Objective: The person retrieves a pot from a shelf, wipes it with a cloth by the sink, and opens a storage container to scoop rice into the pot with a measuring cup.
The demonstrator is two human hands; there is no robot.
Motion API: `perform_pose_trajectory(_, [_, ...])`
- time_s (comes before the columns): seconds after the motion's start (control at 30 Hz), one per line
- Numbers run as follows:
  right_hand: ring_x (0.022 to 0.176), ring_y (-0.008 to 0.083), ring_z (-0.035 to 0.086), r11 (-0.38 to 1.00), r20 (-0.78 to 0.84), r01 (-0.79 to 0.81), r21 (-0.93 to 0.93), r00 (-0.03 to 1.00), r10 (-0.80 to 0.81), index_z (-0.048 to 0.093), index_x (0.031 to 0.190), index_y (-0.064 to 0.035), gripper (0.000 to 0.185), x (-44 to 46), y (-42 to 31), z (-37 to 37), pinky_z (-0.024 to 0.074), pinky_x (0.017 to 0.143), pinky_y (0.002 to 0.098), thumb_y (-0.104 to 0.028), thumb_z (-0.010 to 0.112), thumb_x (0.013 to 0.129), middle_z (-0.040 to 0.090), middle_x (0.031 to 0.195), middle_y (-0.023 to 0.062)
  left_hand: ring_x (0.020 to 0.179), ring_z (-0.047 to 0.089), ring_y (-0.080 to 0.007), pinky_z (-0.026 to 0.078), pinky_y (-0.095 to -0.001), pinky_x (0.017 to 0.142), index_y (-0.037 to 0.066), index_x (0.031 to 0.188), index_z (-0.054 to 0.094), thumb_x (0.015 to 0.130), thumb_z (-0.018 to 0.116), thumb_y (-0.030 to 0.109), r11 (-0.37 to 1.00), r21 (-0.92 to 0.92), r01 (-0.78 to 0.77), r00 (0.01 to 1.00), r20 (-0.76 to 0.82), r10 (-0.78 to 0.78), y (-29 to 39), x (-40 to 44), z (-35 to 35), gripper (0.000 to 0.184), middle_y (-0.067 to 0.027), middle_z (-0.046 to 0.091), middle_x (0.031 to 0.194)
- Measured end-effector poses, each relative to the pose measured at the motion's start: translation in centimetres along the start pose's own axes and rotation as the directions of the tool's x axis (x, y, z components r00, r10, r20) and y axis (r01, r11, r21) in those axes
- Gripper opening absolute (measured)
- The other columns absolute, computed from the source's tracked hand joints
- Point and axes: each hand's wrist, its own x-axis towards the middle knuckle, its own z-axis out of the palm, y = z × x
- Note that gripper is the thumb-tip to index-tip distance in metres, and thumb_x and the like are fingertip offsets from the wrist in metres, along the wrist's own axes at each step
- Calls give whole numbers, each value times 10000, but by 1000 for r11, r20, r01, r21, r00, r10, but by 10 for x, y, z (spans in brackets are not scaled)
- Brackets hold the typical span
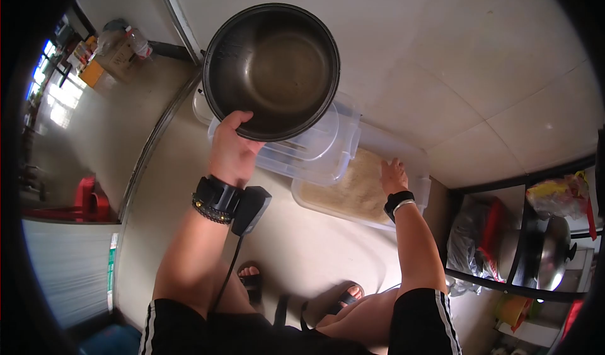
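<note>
My left hand [234, 150] grips the near rim of a dark rice cooker inner pot [271, 119], thumb over the edge. The pot is raised, and its bare inside faces me. My right hand [395, 176] is over the right part of a clear plastic bin [343, 214], its short-looking fingers slightly apart. Pale grain that looks like rice [356, 182] lies in the bin, by that hand. A translucent lid [309, 166] covers the bin's left part, below the pot. Whether the right fingertips touch the grain is hard to see.
A tiled wall [466, 97] rises behind the bin. On the right, a dark-framed shelf [482, 286] holds bags and a metal pot [553, 257]. At left are a door track [151, 142], a red plastic object [91, 197], a cardboard box [120, 61] and a bottle [138, 43].
</note>
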Motion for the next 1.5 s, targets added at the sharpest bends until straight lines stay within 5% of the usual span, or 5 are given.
perform_pose_trajectory(0.13, [959, 334, 550, 952, -10, 177, -249, 983, -185, 627, 946, -79, 189, 12, -11, 52, 494, 740, 409, -139, 517, 805, 532, 1059, 198, 896, 601, -219, 472, -285, 833, -83, 1040, 481, 756, 563, -58, 703, 635, -320, 943, 147, 297, 15, -8, -1, 297, -132, 592, 993])
perform_pose_trajectory(0.37, [949, 305, 580, 887, 284, 447, 115, 841, -460, 638, 993, -147, 262, 0, -45, 70, 475, 796, 437, -113, 563, 744, 623, 962, 140, 1066, 518, -279, 402, -410, 948, -1, 1174, 450, 816, 503, 100, 729, -594, 342, 923, 66, -379, 4, 13, 7, 376, -145, 524, 1167])
perform_pose_trajectory(0.77, [721, 159, 604, 729, 600, -186, 659, 715, -360, 588, 1136, -135, 355, -12, -27, -22, 495, 654, 282, -228, 513, 803, 613, 868, 38, 843, 571, -224, 415, -341, 667, 59, 1038, 530, 857, 488, 211, 766, -450, 460, 858, 3, -514, 19, 10, 16, 240, -70, 610, 1011])
perform_pose_trajectory(0.93, [741, 113, 575, 192, 547, -513, 837, 770, -329, 515, 1200, -47, 377, -17, -3, -24, 536, 718, 276, -123, 529, 831, 588, 905, 29, 764, 572, -226, 419, -348, 581, 69, 1040, 533, 861, 494, 233, 726, -432, 535, 828, 97, -552, 24, 8, 24, 245, -80, 615, 968])
perform_pose_trajectory(1.5, [924, 175, 589, -29, 344, -355, 934, 921, -182, 514, 1165, -45, 316, -47, 25, -112, 523, 766, 331, -109, 449, 862, 578, 1039, 67, 600, 558, -186, 424, -303, 473, 57, 983, 545, 873, 474, 264, 810, -161, 564, 825, 84, -558, 14, -1, 33, 245, -58, 623, 788])
